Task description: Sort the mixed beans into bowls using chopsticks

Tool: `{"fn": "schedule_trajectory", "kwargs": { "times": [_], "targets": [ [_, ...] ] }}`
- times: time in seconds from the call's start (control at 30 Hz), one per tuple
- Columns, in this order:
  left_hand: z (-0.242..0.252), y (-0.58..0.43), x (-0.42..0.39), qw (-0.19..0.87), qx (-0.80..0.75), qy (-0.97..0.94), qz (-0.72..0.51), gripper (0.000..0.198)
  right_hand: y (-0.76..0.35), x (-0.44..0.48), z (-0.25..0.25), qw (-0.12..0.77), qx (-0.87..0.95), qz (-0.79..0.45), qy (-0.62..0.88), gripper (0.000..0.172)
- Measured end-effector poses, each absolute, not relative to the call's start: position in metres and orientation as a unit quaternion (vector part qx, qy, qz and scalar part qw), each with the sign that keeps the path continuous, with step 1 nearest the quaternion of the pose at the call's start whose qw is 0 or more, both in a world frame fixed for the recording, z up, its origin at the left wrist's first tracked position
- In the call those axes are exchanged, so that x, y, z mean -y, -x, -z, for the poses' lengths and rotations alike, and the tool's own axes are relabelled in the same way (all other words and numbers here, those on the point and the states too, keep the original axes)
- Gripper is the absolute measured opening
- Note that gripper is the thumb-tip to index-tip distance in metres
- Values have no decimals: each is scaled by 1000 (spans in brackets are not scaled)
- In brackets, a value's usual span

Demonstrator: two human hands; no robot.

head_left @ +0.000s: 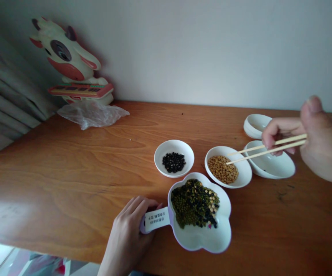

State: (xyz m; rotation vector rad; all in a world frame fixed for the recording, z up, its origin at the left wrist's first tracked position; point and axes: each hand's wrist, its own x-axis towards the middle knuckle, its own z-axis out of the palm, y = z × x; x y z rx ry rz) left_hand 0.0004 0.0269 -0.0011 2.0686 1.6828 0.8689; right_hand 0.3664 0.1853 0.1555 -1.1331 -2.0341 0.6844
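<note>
My left hand (132, 224) grips the handle of a flower-shaped white bowl (202, 239) with a lilac rim and a printed label (157, 218). Mixed beans (194, 203), green, black and yellow, lie in it. Two wooden chopsticks (288, 143) are held in my right hand (324, 145), their tips slightly apart over a small white bowl (245, 174) of yellow soybeans (222, 168). Whether a bean is at the tips, I cannot make out. Left of that bowl stands another white bowl (158, 157) with black beans (174, 162).
Behind the chopsticks are a white bowl (281, 170) with a dark speck and a further white bowl (252, 128). A cow-shaped toy keyboard (81, 90) and a crumpled plastic bag (95, 115) sit at the back left. The wooden table (68, 184) meets the wall; a curtain (7, 96) hangs left.
</note>
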Motion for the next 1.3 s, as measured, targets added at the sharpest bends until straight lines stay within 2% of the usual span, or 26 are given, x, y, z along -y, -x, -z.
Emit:
{"fn": "schedule_trajectory", "kwargs": {
  "times": [0.2,0.33,0.53,0.77,1.0,1.3],
  "targets": [
    [0,-1,-29,160,-590,-727,-313,15,-350,-167,-152,342,755,-328,453,76],
    [-2,-2,-29,162,-590,-727,-312,13,-311,-149,-140,288,779,-377,409,72],
    [-3,-3,-29,168,-594,-725,-307,10,-282,-143,-114,245,805,-384,379,76],
    [-1,-3,-27,176,-601,-720,-299,12,-279,-145,-104,221,840,-366,333,72],
    [1,-1,-26,187,-603,-719,-289,21,-278,-144,-101,237,840,-360,330,67],
    [1,-2,-27,192,-607,-717,-283,14,-279,-145,-99,246,839,-356,330,68]
  ]
}}
